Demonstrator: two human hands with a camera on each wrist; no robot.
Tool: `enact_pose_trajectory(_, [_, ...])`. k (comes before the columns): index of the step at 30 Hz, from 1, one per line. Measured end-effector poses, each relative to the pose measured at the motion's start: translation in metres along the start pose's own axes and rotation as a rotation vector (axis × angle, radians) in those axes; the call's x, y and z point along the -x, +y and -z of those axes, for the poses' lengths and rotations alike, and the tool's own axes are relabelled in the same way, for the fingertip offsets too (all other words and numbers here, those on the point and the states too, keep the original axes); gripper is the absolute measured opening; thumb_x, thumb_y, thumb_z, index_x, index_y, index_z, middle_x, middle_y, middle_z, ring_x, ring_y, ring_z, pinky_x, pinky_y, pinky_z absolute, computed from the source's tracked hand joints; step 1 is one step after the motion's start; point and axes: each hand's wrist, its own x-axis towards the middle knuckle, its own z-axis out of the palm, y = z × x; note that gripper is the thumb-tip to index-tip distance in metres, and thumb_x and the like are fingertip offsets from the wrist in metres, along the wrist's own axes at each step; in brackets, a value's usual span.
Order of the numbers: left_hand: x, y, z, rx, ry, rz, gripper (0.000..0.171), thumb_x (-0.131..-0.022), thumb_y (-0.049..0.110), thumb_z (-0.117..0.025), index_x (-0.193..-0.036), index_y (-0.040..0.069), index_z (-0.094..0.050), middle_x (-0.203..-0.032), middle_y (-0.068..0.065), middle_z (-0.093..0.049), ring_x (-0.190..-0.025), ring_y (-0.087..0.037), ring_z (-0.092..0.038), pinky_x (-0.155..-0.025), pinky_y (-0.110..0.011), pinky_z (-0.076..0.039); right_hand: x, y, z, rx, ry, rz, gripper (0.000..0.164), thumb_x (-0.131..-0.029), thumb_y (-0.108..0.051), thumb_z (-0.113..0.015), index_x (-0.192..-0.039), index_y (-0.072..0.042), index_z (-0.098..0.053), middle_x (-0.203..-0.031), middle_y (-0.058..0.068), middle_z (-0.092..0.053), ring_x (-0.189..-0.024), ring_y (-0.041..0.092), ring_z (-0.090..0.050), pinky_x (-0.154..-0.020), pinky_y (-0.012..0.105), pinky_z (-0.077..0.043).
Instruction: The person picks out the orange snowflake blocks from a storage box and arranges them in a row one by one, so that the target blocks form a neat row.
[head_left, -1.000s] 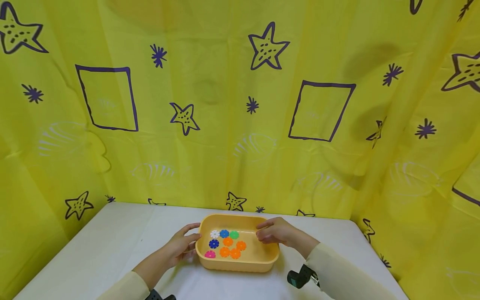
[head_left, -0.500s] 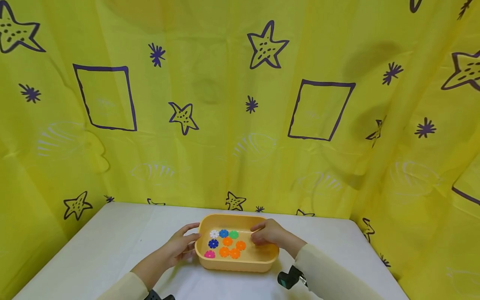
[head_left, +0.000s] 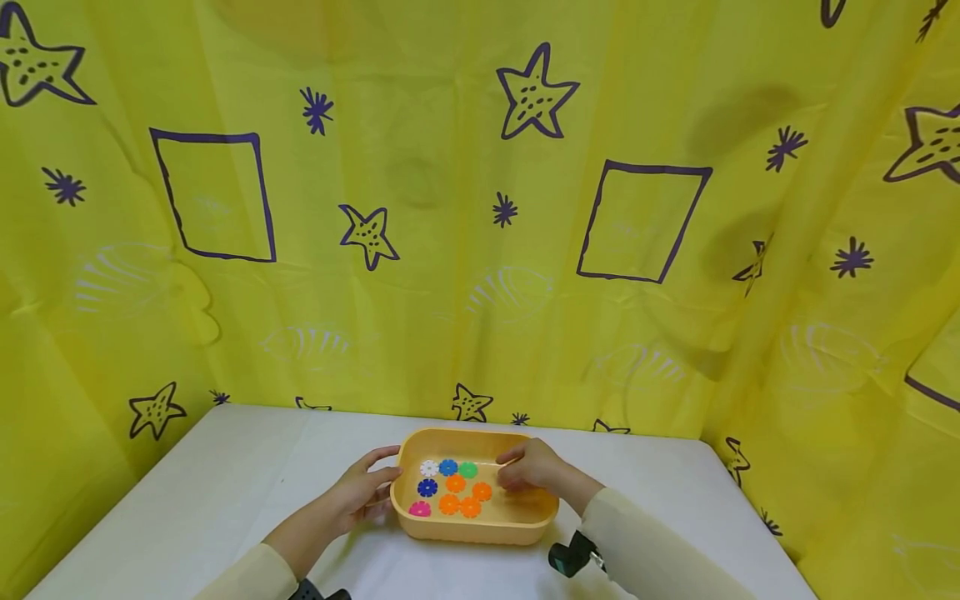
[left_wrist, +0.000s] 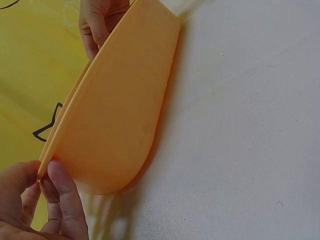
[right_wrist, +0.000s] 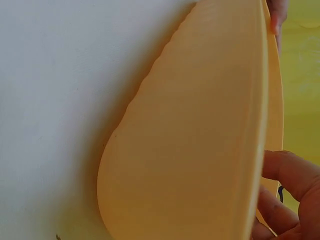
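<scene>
A shallow orange-yellow plastic basin (head_left: 476,530) stands on the white table. On its floor lie several small flower-shaped plastic discs: several orange ones (head_left: 455,483), and a white (head_left: 429,468), a light blue (head_left: 447,467), a green (head_left: 468,471), a dark blue (head_left: 427,487) and a pink disc (head_left: 420,508). My left hand (head_left: 360,493) grips the basin's left rim between thumb and fingers, as the left wrist view also shows. Inside the basin's right part hangs my right hand (head_left: 536,468), fingers loosely bent near the orange discs. In the right wrist view the basin's wall hides its fingertips.
A yellow curtain (head_left: 442,333) with starfish and shell prints surrounds the back and sides of the white table (head_left: 285,467). Dark wrist camera mounts (head_left: 572,554) sit below both forearms, over the table.
My right hand has moved a little left, further in over the basin toward the orange discs. The left hand, the basin and the discs stay in place.
</scene>
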Motion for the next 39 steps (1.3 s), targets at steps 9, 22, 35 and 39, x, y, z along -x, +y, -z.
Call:
enact_pose_trajectory(9, [0.000,0.000,0.000,0.004,0.004,0.003,0.051,-0.097,0.021,-0.062,-0.144,0.015,-0.044,-0.112,-0.015,-0.058,-0.070,-0.015,-0.056,-0.060,-0.023,-0.055,-0.003,0.003,-0.008,0.055,0.027,-0.026,0.034,-0.078,0.004,-0.076,-0.110,0.011,-0.067,-0.081,0.009,-0.069,-0.065,0.018,-0.070,-0.066,0.031,-0.061])
enact_pose_trajectory(22, [0.000,0.000,0.000,-0.009,0.010,0.015,0.052,-0.097,0.022,-0.062,-0.144,0.016,-0.044,-0.115,-0.016,-0.056,-0.073,-0.016,-0.058,-0.061,-0.023,-0.055,-0.009,0.013,-0.013,0.060,0.018,0.033,0.030,-0.080,0.003,-0.074,-0.108,0.012,-0.067,-0.081,0.013,-0.072,-0.069,0.021,-0.070,-0.069,0.036,-0.061])
enact_pose_trajectory(35, [-0.001,-0.002,0.000,-0.010,0.014,0.016,0.051,-0.097,0.022,-0.062,-0.144,0.016,-0.045,-0.115,-0.016,-0.057,-0.071,-0.016,-0.057,-0.059,-0.022,-0.053,-0.012,0.019,-0.021,0.091,0.053,0.072,0.033,-0.075,0.004,-0.081,-0.106,0.009,-0.070,-0.088,0.007,-0.069,-0.066,0.011,-0.062,-0.063,0.029,-0.059])
enact_pose_trajectory(39, [-0.003,-0.002,0.001,-0.009,0.016,0.020,0.051,-0.097,0.023,-0.062,-0.144,0.016,-0.044,-0.115,-0.016,-0.056,-0.072,-0.016,-0.056,-0.059,-0.021,-0.052,-0.012,0.019,-0.023,0.131,0.051,0.072,0.032,-0.076,0.001,-0.081,-0.106,0.006,-0.071,-0.085,0.005,-0.067,-0.064,0.011,-0.058,-0.061,0.026,-0.057])
